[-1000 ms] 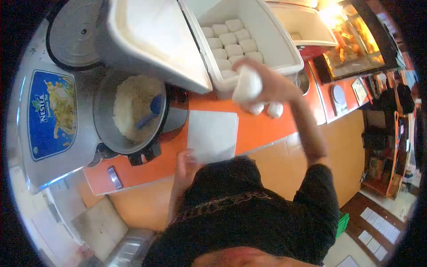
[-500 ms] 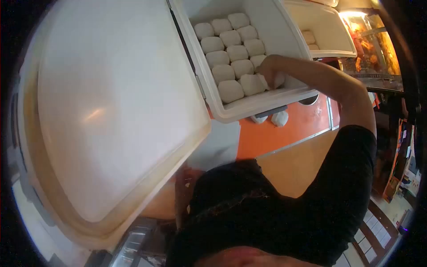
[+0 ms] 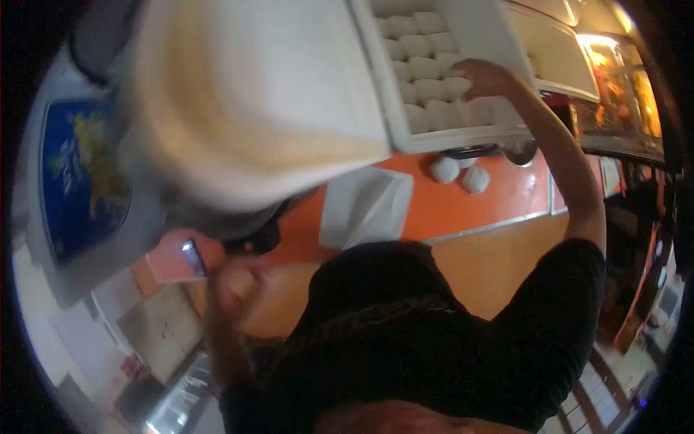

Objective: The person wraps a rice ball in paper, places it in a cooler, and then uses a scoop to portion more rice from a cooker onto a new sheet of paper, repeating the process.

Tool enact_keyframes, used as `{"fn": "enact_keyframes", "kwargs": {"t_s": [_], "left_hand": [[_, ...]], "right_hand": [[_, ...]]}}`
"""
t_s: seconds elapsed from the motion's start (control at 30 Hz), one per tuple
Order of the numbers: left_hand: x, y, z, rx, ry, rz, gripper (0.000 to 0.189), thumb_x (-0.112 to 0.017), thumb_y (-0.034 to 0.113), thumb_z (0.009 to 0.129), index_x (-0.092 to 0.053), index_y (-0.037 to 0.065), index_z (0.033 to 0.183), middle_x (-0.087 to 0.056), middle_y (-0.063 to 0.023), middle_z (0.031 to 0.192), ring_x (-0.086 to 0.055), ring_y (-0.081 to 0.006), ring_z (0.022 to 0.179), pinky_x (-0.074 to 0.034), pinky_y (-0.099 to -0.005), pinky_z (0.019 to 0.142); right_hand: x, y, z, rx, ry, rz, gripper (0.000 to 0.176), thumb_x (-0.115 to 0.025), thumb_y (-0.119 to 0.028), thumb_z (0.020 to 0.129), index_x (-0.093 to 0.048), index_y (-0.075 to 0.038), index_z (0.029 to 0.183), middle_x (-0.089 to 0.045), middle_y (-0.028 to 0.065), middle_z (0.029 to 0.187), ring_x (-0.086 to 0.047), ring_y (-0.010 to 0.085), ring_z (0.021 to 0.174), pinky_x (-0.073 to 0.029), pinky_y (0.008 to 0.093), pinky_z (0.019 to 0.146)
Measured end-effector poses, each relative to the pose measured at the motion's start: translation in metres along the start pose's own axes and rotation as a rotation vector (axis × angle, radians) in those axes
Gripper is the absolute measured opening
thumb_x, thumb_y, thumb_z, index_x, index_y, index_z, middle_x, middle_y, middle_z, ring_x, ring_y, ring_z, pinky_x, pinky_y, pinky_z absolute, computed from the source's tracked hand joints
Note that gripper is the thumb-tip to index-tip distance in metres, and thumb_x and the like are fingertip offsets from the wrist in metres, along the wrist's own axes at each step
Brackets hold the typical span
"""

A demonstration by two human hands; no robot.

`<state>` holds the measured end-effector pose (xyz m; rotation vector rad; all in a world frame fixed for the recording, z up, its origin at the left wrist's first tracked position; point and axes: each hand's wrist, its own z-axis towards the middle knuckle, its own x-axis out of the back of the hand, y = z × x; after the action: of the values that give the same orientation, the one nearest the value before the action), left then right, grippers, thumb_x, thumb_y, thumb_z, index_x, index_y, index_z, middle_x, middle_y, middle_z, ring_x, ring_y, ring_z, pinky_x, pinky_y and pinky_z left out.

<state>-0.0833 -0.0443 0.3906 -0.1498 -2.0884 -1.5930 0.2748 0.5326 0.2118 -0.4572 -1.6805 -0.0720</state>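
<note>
My right hand (image 3: 483, 77) reaches into the open white cooler box (image 3: 463, 136) and rests with spread fingers on the white wrapped bundles (image 3: 426, 69) packed in rows inside; nothing shows in its grip. My left hand (image 3: 233, 281) is low at the near edge of the orange counter (image 3: 448, 210), blurred, so its fingers cannot be read. The box's big white lid (image 3: 246, 94) stands open to the left, smeared by motion. Two loose white bundles (image 3: 444, 169) lie on the counter just in front of the box, beside a white paper sheet (image 3: 365, 206).
A grey container with a blue label (image 3: 79, 173) stands at the left. A small dark flat object (image 3: 191, 257) lies near the counter's left end. A second white box (image 3: 557, 43) and a lit food display case (image 3: 622, 94) are at the right.
My right hand has let go of a white bundle into the box and now rests further back on the rows. My left hand left the paper sheet and moved left and down. The view swung.
</note>
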Motion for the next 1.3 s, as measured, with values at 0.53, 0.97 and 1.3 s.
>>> {"fn": "enact_keyframes", "kwargs": {"t_s": [0.53, 0.97, 1.3], "left_hand": [[-0.003, -0.198, 0.261, -0.031, -0.642, 1.353, 0.028, -0.061, 0.014, 0.086, -0.072, 0.0, 0.107, -0.069, -0.0261, 0.109, -0.068, -0.0406, 0.101, -0.055, -0.0493, 0.087], [0.047, -0.125, 0.196, -0.189, -0.18, 1.152, 0.056, -0.064, 0.02, 0.087, -0.044, 0.009, 0.138, -0.07, -0.0246, 0.107, -0.069, -0.0445, 0.096, -0.055, -0.0534, 0.082], [0.051, -0.071, 0.127, -0.13, -0.069, 0.942, 0.046, -0.068, 0.017, 0.086, -0.049, 0.013, 0.128, -0.069, -0.0246, 0.1, -0.067, -0.0442, 0.096, -0.053, -0.0551, 0.083]], "right_hand": [[-0.212, -0.414, -0.046, -0.417, 0.219, 0.234, 0.069, -0.075, -0.041, 0.084, -0.048, -0.02, 0.144, -0.041, 0.0194, 0.149, -0.031, 0.0469, 0.141, -0.032, 0.0619, 0.11], [-0.256, -0.424, 0.028, -0.13, 0.18, 0.155, 0.053, -0.069, -0.02, 0.088, -0.055, -0.022, 0.139, -0.048, 0.0167, 0.141, -0.051, 0.0359, 0.125, -0.045, 0.0479, 0.104], [-0.303, -0.421, 0.08, 0.055, 0.036, -0.055, 0.026, -0.056, -0.027, 0.092, -0.073, -0.031, 0.111, -0.056, 0.0014, 0.136, -0.054, 0.024, 0.125, -0.046, 0.0435, 0.099]]}}
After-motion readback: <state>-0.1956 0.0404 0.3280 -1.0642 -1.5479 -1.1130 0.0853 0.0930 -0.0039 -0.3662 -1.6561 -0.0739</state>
